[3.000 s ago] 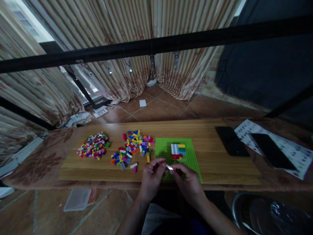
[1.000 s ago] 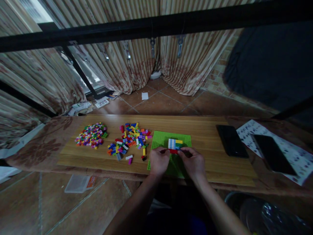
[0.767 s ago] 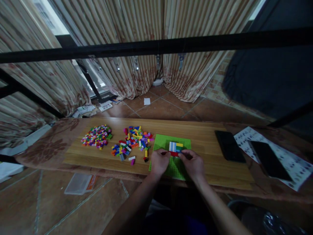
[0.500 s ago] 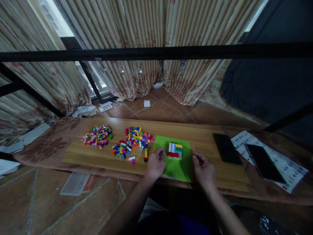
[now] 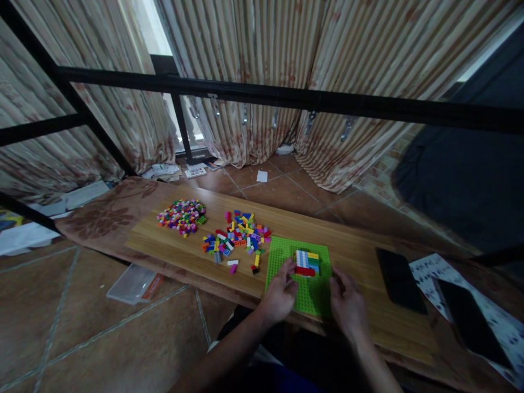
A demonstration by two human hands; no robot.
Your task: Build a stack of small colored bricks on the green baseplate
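A small flat block of joined toy bricks [image 5: 308, 263], with white, light blue, yellow, green and red parts, sits on a green studded baseplate [image 5: 282, 248]. My left hand [image 5: 280, 295] is over the plate's left part, its fingertips close beside the block's left side. Its thumb and forefinger are apart, with nothing visible between them. At the plate's right edge is my right hand [image 5: 349, 300], fingers loosely bent and nothing seen in them. Whether it touches the plate's edge I cannot tell.
Left of the plate lie loose bricks [image 5: 241, 240] and, farther left, a heap of smaller pieces [image 5: 182, 215] on the wooden board [image 5: 172, 254]. A black tablet-like slab [image 5: 399, 278] lies on the right, near a printed sheet [image 5: 429, 267] under a dark phone-like device [image 5: 470, 322]. A black rail [image 5: 262, 95] crosses behind.
The view has turned and tilted, so the scene sits differently. My left hand has moved right, closer to the block. My right hand stays by the plate's right edge.
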